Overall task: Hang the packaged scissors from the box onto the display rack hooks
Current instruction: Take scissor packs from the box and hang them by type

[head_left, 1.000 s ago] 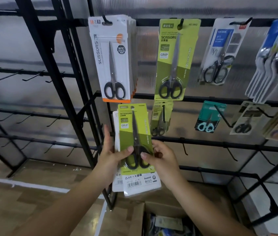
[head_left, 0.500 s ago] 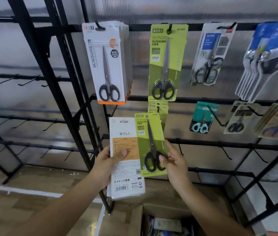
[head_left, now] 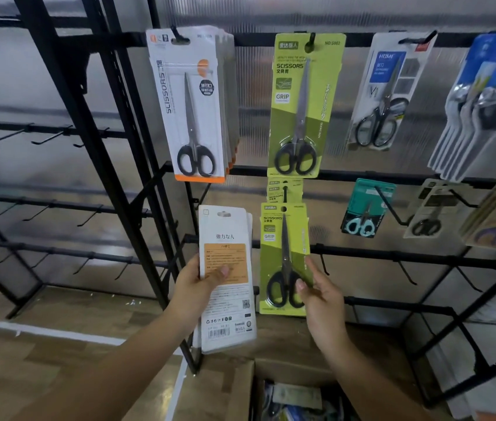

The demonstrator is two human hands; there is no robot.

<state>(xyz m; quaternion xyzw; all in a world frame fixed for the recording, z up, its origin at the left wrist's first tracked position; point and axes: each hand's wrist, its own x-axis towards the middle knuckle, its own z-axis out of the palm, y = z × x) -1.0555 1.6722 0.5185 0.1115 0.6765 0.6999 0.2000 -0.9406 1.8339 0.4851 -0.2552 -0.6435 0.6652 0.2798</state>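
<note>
green scissors pack (head_left: 283,256) now split off rightward, pinched by right hand (head_left: 319,294); left hand (head_left: 199,284) grips white packs (head_left: 227,281). line its hole up with the hook (head_left: 284,192).

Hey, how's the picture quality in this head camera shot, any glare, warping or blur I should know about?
Head view: wide-angle lens bows the black metal rack bars outward toward the edges; soft glare streaks the translucent ribbed back panel and the clear blister of the blue-carded scissors pack; the green scissors pack in the right hand reads sharp, while the open cardboard box at the bottom is dim and smeared.
</note>
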